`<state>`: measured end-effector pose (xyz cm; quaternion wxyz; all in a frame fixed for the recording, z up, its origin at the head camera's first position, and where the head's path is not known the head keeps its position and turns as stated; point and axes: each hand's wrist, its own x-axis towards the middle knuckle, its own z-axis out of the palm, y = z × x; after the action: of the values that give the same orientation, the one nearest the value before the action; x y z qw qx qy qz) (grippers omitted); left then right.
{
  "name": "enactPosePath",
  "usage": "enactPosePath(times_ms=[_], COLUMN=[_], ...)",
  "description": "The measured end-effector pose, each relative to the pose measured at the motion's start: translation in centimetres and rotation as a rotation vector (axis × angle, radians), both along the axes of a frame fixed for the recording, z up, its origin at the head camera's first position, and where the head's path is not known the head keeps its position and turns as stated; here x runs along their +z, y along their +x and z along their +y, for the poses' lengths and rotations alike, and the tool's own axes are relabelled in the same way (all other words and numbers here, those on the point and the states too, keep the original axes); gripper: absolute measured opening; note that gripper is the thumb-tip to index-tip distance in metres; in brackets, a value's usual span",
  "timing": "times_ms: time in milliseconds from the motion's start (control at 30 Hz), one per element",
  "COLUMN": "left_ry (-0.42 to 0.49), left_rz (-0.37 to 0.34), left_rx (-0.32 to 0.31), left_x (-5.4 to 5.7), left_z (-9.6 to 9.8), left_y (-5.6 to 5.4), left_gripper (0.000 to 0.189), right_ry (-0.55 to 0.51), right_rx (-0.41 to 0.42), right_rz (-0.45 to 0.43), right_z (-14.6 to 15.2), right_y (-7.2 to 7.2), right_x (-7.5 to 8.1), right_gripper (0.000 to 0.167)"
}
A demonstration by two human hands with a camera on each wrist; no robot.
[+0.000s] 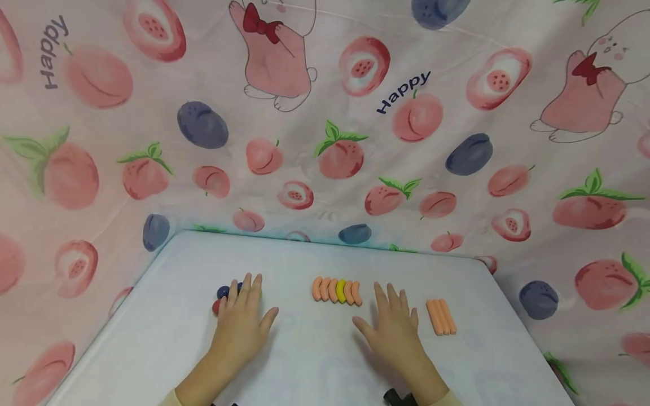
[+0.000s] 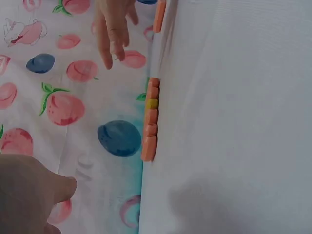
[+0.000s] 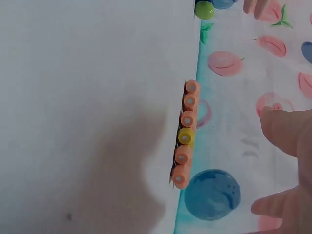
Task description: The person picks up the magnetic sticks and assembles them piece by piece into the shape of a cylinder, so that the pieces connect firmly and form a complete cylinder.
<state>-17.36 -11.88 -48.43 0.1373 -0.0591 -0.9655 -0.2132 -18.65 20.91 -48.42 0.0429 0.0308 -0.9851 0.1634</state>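
My left hand (image 1: 240, 324) is spread over the left part of the white table, its fingers straight and overlapping a group of small balls. Dark blue balls (image 1: 223, 292) and a red ball (image 1: 216, 307) peek out beside the fingers; a green ball (image 3: 204, 9) shows in the right wrist view. My right hand (image 1: 395, 330), also with spread fingers, holds nothing. Just left of its fingertips lies a row of curved, sausage-like orange pieces (image 1: 325, 289) with one yellow piece (image 1: 341, 291) among them. To its right, straight orange sticks (image 1: 441, 317) lie side by side.
The white table (image 1: 304, 361) ends at the back against a fruit-and-rabbit printed curtain (image 1: 304, 129), which also hangs along both sides. A black object (image 1: 398, 397) is at the right wrist.
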Motion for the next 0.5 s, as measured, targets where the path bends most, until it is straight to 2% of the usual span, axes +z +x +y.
enactPosePath(times_ms=[133,233,500], left_ry=[0.148,0.260,0.373], left_rz=[-0.024,-0.055,-0.139], left_rx=[-0.012,0.011,0.075], left_x=[0.1,0.2,-0.1], left_z=[-0.7,-1.3,-2.3], left_y=[-0.5,-0.7,-1.0], left_gripper=[0.076,0.073,0.066], right_ry=[-0.084,-0.161,-0.320], right_rx=[0.028,0.039,-0.012], right_rz=[0.020,0.034,-0.005], right_z=[-0.2,-0.5,-0.5], right_y=[-0.9,-1.7,-4.1], right_x=[-0.2,-0.3,-1.7], right_gripper=[0.093,0.088,0.078])
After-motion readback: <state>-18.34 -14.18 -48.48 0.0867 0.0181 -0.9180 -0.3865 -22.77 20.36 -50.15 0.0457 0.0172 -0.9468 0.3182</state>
